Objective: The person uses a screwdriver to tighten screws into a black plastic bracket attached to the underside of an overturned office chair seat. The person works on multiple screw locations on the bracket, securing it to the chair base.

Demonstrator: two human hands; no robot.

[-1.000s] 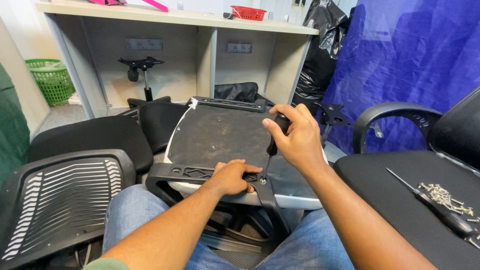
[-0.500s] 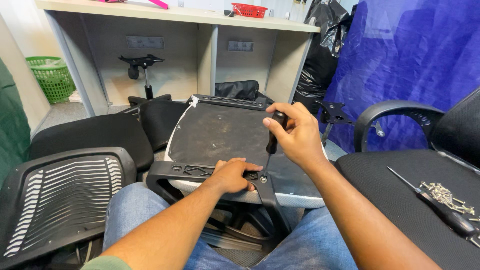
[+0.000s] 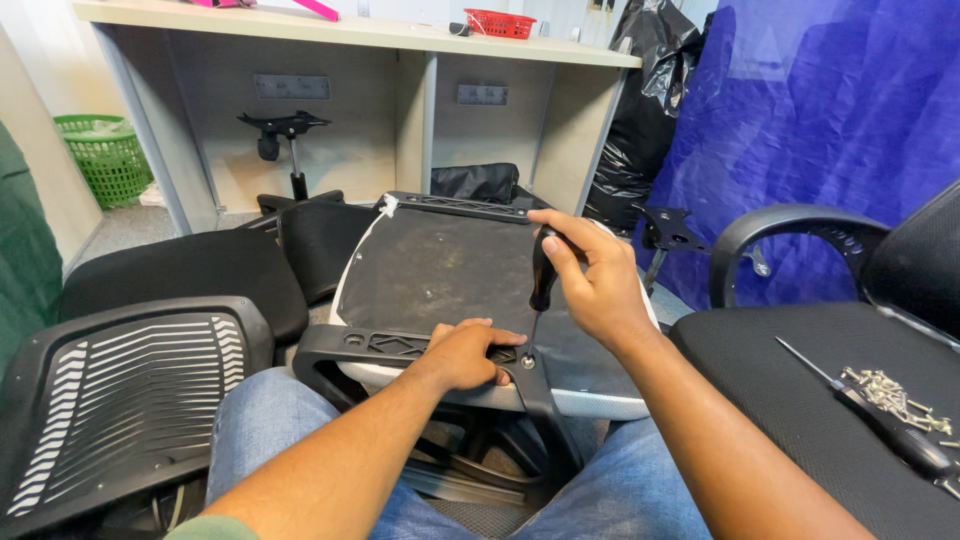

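Upright screwdriver [image 3: 541, 275], tip downward.

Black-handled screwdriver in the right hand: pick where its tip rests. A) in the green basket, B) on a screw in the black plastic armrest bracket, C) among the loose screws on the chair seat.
B: the right hand holds the black-handled screwdriver upright, tip on the black plastic armrest bracket beside the left hand.

Right hand [image 3: 590, 275] hides screwdriver [image 3: 541, 285] handle; tip too small.

We see a green basket [image 3: 100, 155] by the desk's left end, a red tray [image 3: 499, 22] on the desk [image 3: 330, 30], and loose screws [image 3: 890, 392] with a spare screwdriver [image 3: 870, 412] on the right-hand chair seat [image 3: 790, 360].
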